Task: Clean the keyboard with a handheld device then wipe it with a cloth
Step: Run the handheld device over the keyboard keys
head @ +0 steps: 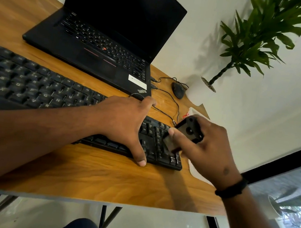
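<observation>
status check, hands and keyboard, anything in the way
Left hand flat on keyboard, bracing it. Right hand holds handheld device over the right-end keys. Mouse cable trails near that end.

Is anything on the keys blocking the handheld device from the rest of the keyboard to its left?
Yes. The left hand lies spread across the keyboard, just left of the handheld device that the right hand holds over the right end. The keys further left are bare.
</observation>
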The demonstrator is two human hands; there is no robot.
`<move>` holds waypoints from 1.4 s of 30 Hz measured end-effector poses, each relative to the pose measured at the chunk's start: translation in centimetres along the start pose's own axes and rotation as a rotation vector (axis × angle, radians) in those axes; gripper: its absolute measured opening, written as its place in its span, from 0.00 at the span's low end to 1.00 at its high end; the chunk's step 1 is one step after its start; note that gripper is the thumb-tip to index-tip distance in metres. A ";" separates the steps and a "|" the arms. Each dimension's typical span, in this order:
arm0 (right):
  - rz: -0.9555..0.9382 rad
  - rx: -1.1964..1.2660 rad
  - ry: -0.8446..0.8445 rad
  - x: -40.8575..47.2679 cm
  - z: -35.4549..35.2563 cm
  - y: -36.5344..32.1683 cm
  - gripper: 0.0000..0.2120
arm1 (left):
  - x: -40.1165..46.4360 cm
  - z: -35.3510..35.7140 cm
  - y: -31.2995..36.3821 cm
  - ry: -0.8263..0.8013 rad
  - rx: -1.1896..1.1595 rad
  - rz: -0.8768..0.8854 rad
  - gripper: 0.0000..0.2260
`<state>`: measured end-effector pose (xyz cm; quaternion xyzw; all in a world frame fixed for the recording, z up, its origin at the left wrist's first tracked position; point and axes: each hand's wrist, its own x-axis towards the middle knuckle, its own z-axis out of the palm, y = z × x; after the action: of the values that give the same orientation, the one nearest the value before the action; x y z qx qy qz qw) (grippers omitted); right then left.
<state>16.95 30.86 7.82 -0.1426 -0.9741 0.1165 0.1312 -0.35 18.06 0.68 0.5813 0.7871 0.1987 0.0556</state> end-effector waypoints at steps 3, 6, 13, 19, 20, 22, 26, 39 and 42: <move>0.049 -0.017 -0.056 0.0 0.1 0.2 0.14 | -0.1 0.0 0.1 -0.004 -0.003 -0.004 0.67; 0.037 -0.022 0.014 0.3 -0.2 0.8 0.13 | -0.1 -0.1 0.0 -0.004 0.002 -0.004 0.67; 0.145 0.141 -0.032 0.0 -0.4 2.3 0.12 | -0.1 -0.1 0.2 -0.009 -0.009 -0.012 0.68; 0.208 0.221 -0.021 -0.5 -0.8 3.4 0.10 | -0.2 -0.2 0.2 -0.015 -0.005 -0.013 0.67; 0.227 0.256 -0.078 -0.6 -1.0 3.5 0.10 | -0.2 -0.2 0.3 -0.015 -0.005 -0.012 0.67; 0.229 0.299 -0.032 -0.8 -1.1 3.6 0.10 | -0.1 -0.2 0.3 -0.015 -0.001 -0.012 0.68; 0.260 0.337 -0.097 -1.3 -1.3 4.1 0.11 | -0.2 -0.1 0.3 -0.019 -0.012 -0.014 0.68; 0.238 0.292 0.161 -2.6 1.5 4.8 0.13 | -0.1 -0.1 0.4 -0.018 -0.004 -0.020 0.68; 0.146 0.137 0.310 -2.7 2.0 4.3 0.12 | -0.1 -0.2 0.3 -0.009 -0.009 -0.017 0.67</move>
<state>19.90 33.66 4.25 -0.2200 -0.9190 0.1686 0.2804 -0.12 17.98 0.92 0.5753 0.7907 0.1994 0.0635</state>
